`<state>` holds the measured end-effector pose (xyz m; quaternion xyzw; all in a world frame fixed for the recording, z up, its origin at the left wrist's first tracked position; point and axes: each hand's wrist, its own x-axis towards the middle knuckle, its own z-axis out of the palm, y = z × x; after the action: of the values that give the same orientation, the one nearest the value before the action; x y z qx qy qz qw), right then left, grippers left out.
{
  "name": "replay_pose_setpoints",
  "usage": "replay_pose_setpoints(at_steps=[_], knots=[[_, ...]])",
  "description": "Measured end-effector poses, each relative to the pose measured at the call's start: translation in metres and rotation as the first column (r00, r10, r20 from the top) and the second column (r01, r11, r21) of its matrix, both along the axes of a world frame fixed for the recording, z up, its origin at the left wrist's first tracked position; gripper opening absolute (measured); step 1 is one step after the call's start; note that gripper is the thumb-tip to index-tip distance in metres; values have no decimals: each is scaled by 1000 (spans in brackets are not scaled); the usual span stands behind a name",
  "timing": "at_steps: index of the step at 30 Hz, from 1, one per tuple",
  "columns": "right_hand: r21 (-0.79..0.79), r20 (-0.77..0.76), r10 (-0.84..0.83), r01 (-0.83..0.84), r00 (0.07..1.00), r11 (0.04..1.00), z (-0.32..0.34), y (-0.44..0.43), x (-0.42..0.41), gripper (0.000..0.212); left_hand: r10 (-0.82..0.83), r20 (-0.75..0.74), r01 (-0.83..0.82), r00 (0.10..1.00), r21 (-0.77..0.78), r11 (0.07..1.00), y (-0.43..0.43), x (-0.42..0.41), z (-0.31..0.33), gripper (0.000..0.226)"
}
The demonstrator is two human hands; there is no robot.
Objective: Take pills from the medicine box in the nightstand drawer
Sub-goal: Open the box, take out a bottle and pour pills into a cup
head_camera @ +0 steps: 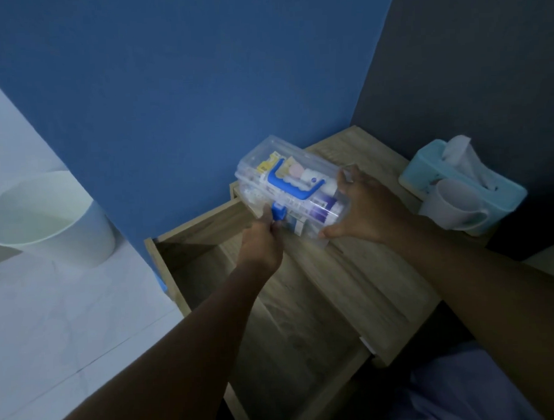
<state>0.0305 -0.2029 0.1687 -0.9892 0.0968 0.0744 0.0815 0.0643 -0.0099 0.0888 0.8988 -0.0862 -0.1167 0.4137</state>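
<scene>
At the far left a white plastic bin (pixel 50 219) stands on the pale floor beside the blue wall. Next comes the open nightstand drawer (pixel 201 245), pulled out and showing bare wood inside. The left hand (pixel 261 242) is closed on the blue latch (pixel 279 214) at the front of the clear medicine box (pixel 287 184), fingers pinched around it. The box rests on the nightstand surface (pixel 362 155) with its lid down and blue carry handle (pixel 295 183) on top; packets and tubes show through its walls. The right hand (pixel 364 206) is spread open against the box's right end, steadying it. Farther right sit a light blue tissue box (pixel 477 182) and a translucent cup (pixel 456 202).

By my reading, the box is already out of the drawer; unlatching, lifting the lid and picking out pills remain.
</scene>
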Motion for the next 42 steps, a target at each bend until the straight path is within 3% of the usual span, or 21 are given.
replay_pose_setpoints(at_steps=[4,8,12,14,16,18,21,27,31,32,34,37,39,42], knots=[[36,3,8,-8,1000,999,2,-2,0,133,-94,-42,92,995,-39,995,9,3,8,67],[177,61,-3,-8,998,984,14,-8,-2,123,-133,137,130,982,32,991,26,16,21,74],[382,331,-107,-29,938,924,39,-28,0,74,-249,250,201,936,201,959,30,33,28,74],[470,437,-215,-18,873,883,49,-40,6,57,-334,241,231,911,372,899,27,38,25,78],[585,480,-365,19,798,811,51,-50,15,47,-360,222,234,906,446,864,22,40,21,86],[638,477,-481,86,735,765,43,-55,22,44,-327,228,203,917,439,875,19,40,17,93],[557,445,-556,269,702,786,20,-49,24,47,-353,246,187,903,513,838,19,40,15,92],[690,146,-625,373,767,620,-33,-16,24,53,-393,258,184,882,581,793,21,40,20,86],[718,48,-643,421,764,554,-50,-12,20,48,-394,265,190,880,564,803,22,39,20,86],[704,80,-650,419,755,574,-49,-11,20,47,-395,267,192,879,561,805,22,39,21,85],[625,285,-653,381,702,681,-41,-8,20,48,-399,279,188,873,563,805,22,39,20,83],[518,561,-500,191,660,834,-21,6,30,44,-411,278,186,868,585,790,23,39,21,83],[380,609,-296,57,736,923,-12,18,47,38,-418,271,189,867,598,779,23,40,22,82],[101,468,-39,-10,883,995,-8,31,79,30,-434,277,190,857,614,767,25,41,22,81]])
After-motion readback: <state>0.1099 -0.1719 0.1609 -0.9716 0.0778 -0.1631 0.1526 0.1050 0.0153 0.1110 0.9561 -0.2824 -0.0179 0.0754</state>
